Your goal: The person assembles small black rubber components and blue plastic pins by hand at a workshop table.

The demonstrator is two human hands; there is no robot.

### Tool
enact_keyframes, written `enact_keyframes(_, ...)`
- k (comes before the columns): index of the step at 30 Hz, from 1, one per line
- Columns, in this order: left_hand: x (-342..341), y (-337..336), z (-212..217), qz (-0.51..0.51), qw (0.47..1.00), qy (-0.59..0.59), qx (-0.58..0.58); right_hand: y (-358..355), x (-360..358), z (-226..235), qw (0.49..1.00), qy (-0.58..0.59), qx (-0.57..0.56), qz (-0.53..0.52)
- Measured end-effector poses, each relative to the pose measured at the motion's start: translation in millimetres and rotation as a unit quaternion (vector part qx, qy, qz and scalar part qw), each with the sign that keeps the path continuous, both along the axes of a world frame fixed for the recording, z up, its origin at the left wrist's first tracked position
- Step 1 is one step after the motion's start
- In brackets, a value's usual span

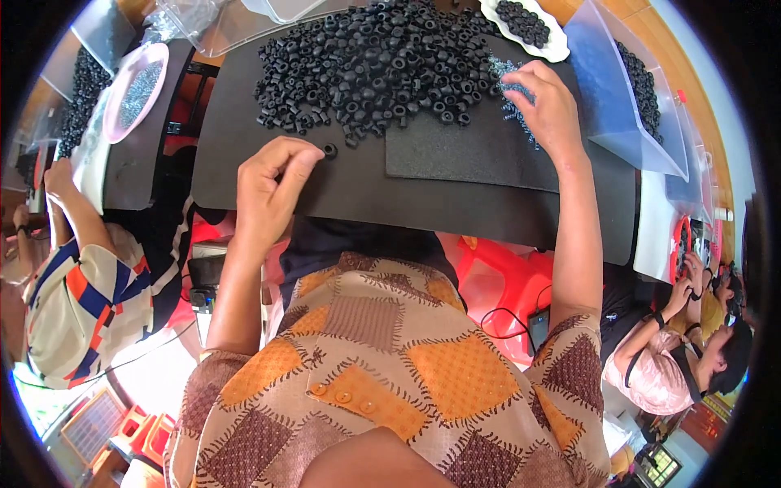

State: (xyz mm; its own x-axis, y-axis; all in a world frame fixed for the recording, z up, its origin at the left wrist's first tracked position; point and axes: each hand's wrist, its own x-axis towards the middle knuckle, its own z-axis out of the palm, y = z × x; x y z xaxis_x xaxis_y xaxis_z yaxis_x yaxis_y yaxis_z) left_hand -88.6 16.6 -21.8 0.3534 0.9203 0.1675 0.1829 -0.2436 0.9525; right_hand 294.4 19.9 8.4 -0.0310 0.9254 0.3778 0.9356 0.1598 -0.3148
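Both hands work around the dark mat (468, 154), which we take as our landmark. To its left, our left hand (279, 180) pinches thumb against forefinger, apparently on a small black ring (329, 150), held by its edge, perhaps so that its hole stays clear of the fingers. Our right hand (553, 110) hovers at the mat's far right corner, over small silvery pieces (521, 118); its fingers curl loosely and the thumb stands apart, though we cannot tell whether anything tiny sits in that gap. Beyond the mat and spreading leftward lies the heap of black parts (366, 69), likely kept there to leave working room nearer to us. Past the same far right corner is a white scalloped dish (558, 50) of black pieces, and to the mat's right a translucent bin (598, 89) holds more. Our ring looks short, round and dull black, open through its middle, with a thick wall.
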Motion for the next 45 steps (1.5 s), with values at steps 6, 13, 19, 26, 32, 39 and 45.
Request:
enact_keyframes(6,7.8,-1.0,-1.3,0.030,0.988,0.122,0.087,2.9,1.8,0.0,0.997,-0.053,-0.060,0.015)
enact_keyframes(13,9.8,4.3,1.3,0.044,0.981,0.164,0.092,-19.1,-7.1,2.4,0.997,0.069,0.021,0.025)
enact_keyframes(19,10.6,13.4,-4.7,0.038,0.961,0.219,0.167,-42.6,-18.0,-11.8,0.998,0.058,0.020,0.013)
enact_keyframes(26,9.5,33.1,-15.1,0.044,0.955,0.199,0.217,-35.3,-40.8,-9.7,0.993,0.088,0.064,0.039)
enact_keyframes(32,25.1,68.1,6.6,0.015,0.950,0.185,0.252,-21.7,-56.8,-12.4,0.983,0.084,0.139,0.081)
enact_keyframes(39,57.7,100.0,2.5,0.032,0.905,0.250,0.342,-29.7,-54.7,-20.9,0.984,0.093,0.132,0.071)
enact_keyframes(45,62.5,115.7,0.1,-0.025,0.905,0.279,0.320,-26.1,-49.4,-22.5,0.985,0.086,0.131,0.072)
